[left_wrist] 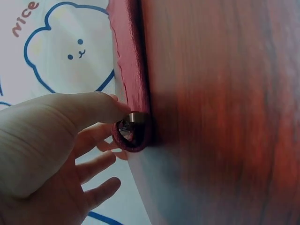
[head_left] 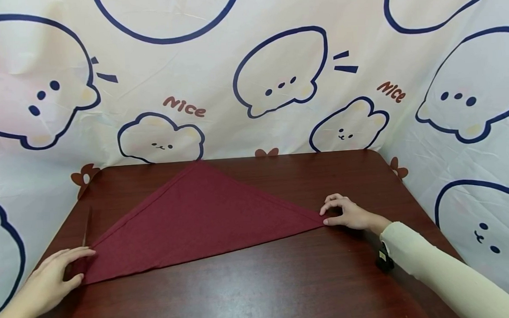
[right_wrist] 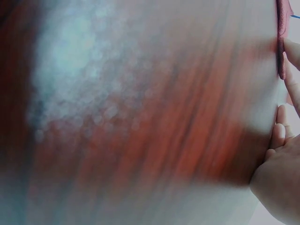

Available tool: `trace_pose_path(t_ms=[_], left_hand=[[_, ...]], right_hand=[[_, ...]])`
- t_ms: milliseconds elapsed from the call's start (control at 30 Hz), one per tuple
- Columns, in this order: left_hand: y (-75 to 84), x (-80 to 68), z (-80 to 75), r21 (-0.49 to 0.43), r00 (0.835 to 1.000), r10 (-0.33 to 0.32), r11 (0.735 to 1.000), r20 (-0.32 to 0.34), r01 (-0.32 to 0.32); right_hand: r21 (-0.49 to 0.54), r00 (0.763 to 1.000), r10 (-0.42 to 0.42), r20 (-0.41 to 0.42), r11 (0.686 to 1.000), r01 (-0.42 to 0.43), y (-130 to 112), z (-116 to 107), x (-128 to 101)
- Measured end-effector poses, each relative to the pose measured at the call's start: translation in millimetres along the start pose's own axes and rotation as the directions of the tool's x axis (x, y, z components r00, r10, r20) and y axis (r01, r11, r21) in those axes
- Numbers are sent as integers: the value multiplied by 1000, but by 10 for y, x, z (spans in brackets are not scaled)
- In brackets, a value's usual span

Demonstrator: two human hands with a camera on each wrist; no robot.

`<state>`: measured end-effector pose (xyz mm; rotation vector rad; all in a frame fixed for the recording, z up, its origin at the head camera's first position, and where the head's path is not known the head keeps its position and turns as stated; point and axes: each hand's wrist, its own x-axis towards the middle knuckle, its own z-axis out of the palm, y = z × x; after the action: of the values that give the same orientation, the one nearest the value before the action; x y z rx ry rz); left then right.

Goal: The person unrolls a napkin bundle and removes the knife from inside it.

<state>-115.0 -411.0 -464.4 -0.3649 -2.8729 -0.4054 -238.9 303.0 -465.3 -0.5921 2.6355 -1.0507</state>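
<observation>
A dark red cloth (head_left: 206,219) lies folded into a wide triangle on the brown table, its peak toward the far edge. My left hand (head_left: 49,280) pinches the left corner. In the left wrist view, the thumb rests on the rolled end of the cloth (left_wrist: 131,61), where a small shiny brownish bit shows inside the loop; the other fingers are partly hidden behind it. My right hand (head_left: 348,214) holds the right corner tip between thumb and fingers. The right wrist view catches only part of that hand (right_wrist: 281,164), with the cloth edge (right_wrist: 282,37) at the fingertips.
The brown wooden table (head_left: 244,294) stretches out in front of the cloth and to its right. A thin dark stick-like strip (head_left: 87,225) lies near the left corner. Behind and at the sides hangs a pale curtain (head_left: 215,74) printed with cartoon outlines.
</observation>
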Motion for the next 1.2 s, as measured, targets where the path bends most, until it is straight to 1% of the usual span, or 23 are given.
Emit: trace_pose_path(t_ms=[100,267,500,633,733,933,1167,1200], left_hand=[[-72,-7,-13,-11,1000,10,1000,-16,-10],[-144,-36,-18,-66,1000,6,998,2,-6],[-160,-55,-32,-50,998,-46,998,48,48],[-164,-63,-23,-43,998,-46,998,35,48],[-150,-51,-34,-42,997,-54,998,50,56],[-91,2,-57,-56,990,-81,995,113,88],[57,27,-18,-23,993,-64,998,99,67],[70,30,-19,-23,991,-70,997,113,73]], right_hand=[[5,1000,-1,3,1000,1,1,1,-1],[8,1000,-2,5,1000,2,11,-4,-4],[12,1000,-5,2,1000,5,30,7,-1],[10,1000,-9,0,1000,9,21,6,-1],[4,1000,-12,-2,1000,12,16,5,0],[1,1000,-8,-4,1000,8,18,0,-4],[7,1000,-11,-2,1000,11,25,4,2],[9,1000,-11,-2,1000,11,28,6,4]])
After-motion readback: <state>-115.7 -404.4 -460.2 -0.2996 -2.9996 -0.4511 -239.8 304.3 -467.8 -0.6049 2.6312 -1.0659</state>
